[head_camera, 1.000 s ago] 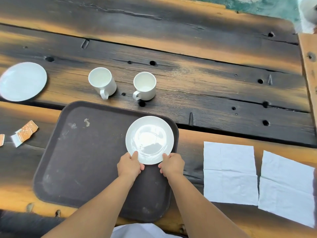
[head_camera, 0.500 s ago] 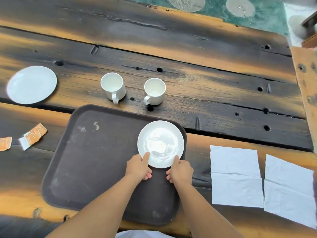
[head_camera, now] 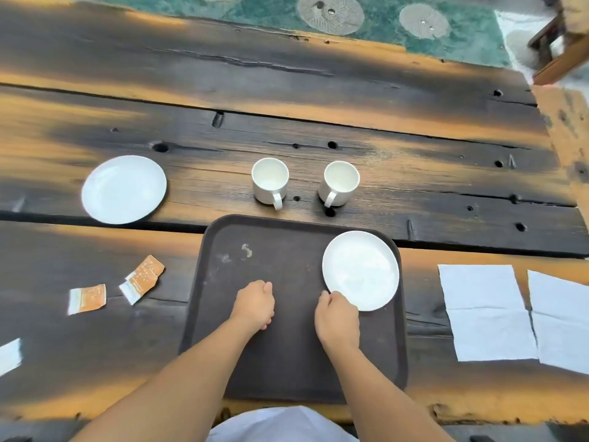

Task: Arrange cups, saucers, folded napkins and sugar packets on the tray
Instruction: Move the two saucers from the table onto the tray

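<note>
A dark brown tray (head_camera: 223, 330) lies on the wooden table in front of me. One white saucer (head_camera: 360, 271) sits in its far right corner. My right hand (head_camera: 336, 317) has curled fingers at that saucer's near left rim. My left hand (head_camera: 255, 304) hovers over the tray's middle, loosely curled and holding nothing. A second saucer (head_camera: 124, 189) lies on the table to the far left. Two white cups (head_camera: 270, 180) (head_camera: 339, 183) stand upright just beyond the tray. Orange sugar packets (head_camera: 86, 298) (head_camera: 141, 279) lie left of the tray. Two unfolded white napkins (head_camera: 484, 311) (head_camera: 561, 320) lie to the right.
A white scrap (head_camera: 9, 355) lies at the table's left edge. Beyond the table's far edge is a green patterned rug (head_camera: 366, 23), with wooden furniture (head_camera: 561, 49) at the top right. The table's right edge runs close to the napkins.
My left hand has let go of the saucer and drawn back to the left over the tray. The right hand stays at the rim. The view has shifted, so everything appears further right.
</note>
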`<state>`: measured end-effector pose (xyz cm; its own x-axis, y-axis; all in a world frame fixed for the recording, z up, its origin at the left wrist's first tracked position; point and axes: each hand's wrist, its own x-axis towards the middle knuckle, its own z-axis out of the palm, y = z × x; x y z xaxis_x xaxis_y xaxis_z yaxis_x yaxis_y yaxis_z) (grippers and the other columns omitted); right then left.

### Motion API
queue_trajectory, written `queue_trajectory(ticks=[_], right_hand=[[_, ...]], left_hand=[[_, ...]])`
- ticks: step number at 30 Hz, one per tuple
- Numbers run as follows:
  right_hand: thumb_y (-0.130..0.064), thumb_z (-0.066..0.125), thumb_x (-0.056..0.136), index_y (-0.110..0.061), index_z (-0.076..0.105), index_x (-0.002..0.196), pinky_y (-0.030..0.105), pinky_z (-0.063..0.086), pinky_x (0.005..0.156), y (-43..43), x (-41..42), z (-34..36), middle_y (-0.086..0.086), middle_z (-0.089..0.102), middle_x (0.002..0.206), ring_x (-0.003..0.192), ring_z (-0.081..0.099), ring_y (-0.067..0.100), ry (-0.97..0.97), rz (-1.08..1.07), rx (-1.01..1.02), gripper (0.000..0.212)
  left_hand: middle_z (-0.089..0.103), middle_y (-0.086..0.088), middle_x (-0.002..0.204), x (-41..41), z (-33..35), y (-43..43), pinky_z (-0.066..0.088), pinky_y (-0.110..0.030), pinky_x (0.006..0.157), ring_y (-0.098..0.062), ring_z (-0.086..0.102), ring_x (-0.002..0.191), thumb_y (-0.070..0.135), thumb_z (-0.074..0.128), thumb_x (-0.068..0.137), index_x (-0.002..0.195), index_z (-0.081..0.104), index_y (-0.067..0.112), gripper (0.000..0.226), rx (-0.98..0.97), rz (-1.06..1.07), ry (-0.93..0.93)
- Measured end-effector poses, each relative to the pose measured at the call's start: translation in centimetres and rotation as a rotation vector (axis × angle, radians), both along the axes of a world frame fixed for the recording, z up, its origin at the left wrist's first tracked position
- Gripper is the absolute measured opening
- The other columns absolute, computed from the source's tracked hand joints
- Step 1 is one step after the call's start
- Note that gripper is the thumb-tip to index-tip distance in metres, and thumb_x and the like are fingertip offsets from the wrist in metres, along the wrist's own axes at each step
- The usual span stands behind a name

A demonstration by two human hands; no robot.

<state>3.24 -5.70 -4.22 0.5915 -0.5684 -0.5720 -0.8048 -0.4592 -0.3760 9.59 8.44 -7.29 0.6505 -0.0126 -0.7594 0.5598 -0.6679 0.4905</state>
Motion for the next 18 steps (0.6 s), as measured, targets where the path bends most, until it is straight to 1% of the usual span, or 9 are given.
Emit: queue_trajectory(ticks=[2, 5, 8, 11, 13, 15, 17, 18], right_hand=[[-0.035, 0.034, 0.102, -0.011, 0.048, 0.080, 0.038, 0.046, 0.079, 2.6, 1.2, 0.0, 0.013, 0.064, 0.096, 0.088, 0.057, 0.034, -0.018, 0.043, 0.015, 0.036], [-0.035, 0.032, 0.103, -0.013, 0.044, 0.076, 0.037, 0.042, 0.075, 6.7, 3.5, 0.1, 0.012, 0.061, 0.094, 0.084, 0.052, 0.033, -0.015, 0.095, 0.054, 0.037], [-0.037, 0.032, 0.102, -0.017, 0.037, 0.069, 0.038, 0.046, 0.078, 10.6, 5.5, 0.1, 0.012, 0.061, 0.093, 0.084, 0.054, 0.034, -0.035, 0.155, 0.075, 0.039], [-0.038, 0.030, 0.103, -0.014, 0.044, 0.076, 0.040, 0.047, 0.080, 13.8, 7.4, 0.2, 0.015, 0.063, 0.098, 0.087, 0.056, 0.035, -0.037, 0.243, 0.079, 0.037], [-0.037, 0.030, 0.103, -0.011, 0.053, 0.089, 0.041, 0.047, 0.082, 15.6, 8.6, 0.5, 0.016, 0.063, 0.104, 0.094, 0.058, 0.036, -0.032, 0.288, 0.087, 0.038], [-0.038, 0.029, 0.103, -0.009, 0.058, 0.100, 0.042, 0.049, 0.086, 17.2, 9.8, 0.6, 0.018, 0.063, 0.108, 0.101, 0.059, 0.039, -0.036, 0.326, 0.092, 0.041], [-0.038, 0.030, 0.103, -0.009, 0.057, 0.097, 0.043, 0.050, 0.088, 18.6, 10.9, 0.5, 0.019, 0.064, 0.109, 0.102, 0.059, 0.040, -0.040, 0.366, 0.090, 0.040], [-0.038, 0.030, 0.102, -0.009, 0.056, 0.096, 0.044, 0.050, 0.088, 19.2, 11.4, 0.3, 0.020, 0.064, 0.109, 0.102, 0.058, 0.041, -0.039, 0.385, 0.086, 0.039]], left_hand=[[0.064, -0.013, 0.071, 1.3, -0.1, 3.2, 0.055, -0.032, 0.052, -0.025, 0.056, 0.053, 0.028, 0.031, 0.106, 0.085, 0.053, 0.007, 0.037, 0.025, 0.027, -0.031], [0.065, -0.019, 0.077, 2.9, -0.4, 8.3, 0.057, -0.037, 0.058, -0.030, 0.058, 0.055, 0.030, 0.028, 0.106, 0.081, 0.052, 0.008, 0.041, 0.063, 0.081, -0.079], [0.068, -0.025, 0.083, 4.3, -0.5, 12.9, 0.057, -0.041, 0.063, -0.033, 0.059, 0.056, 0.025, 0.026, 0.104, 0.074, 0.050, 0.009, 0.042, 0.077, 0.138, -0.119], [0.064, -0.022, 0.079, 5.3, -0.5, 16.5, 0.058, -0.043, 0.064, -0.032, 0.057, 0.056, 0.024, 0.027, 0.105, 0.073, 0.050, 0.009, 0.042, 0.083, 0.207, -0.151], [0.064, -0.024, 0.083, 5.9, -0.5, 18.6, 0.057, -0.042, 0.061, -0.033, 0.057, 0.056, 0.024, 0.028, 0.104, 0.078, 0.054, 0.006, 0.041, 0.092, 0.256, -0.151], [0.067, -0.028, 0.091, 6.5, -0.5, 20.5, 0.055, -0.036, 0.050, -0.034, 0.058, 0.057, 0.024, 0.027, 0.103, 0.088, 0.058, 0.002, 0.041, 0.108, 0.279, -0.151], [0.067, -0.027, 0.097, 7.1, -0.6, 22.1, 0.050, -0.031, 0.042, -0.033, 0.060, 0.064, 0.027, 0.028, 0.105, 0.088, 0.057, 0.004, 0.040, 0.115, 0.285, -0.153], [0.067, -0.026, 0.098, 7.3, -0.7, 22.8, 0.050, -0.031, 0.041, -0.033, 0.061, 0.066, 0.029, 0.029, 0.105, 0.087, 0.056, 0.006, 0.040, 0.122, 0.291, -0.162]])
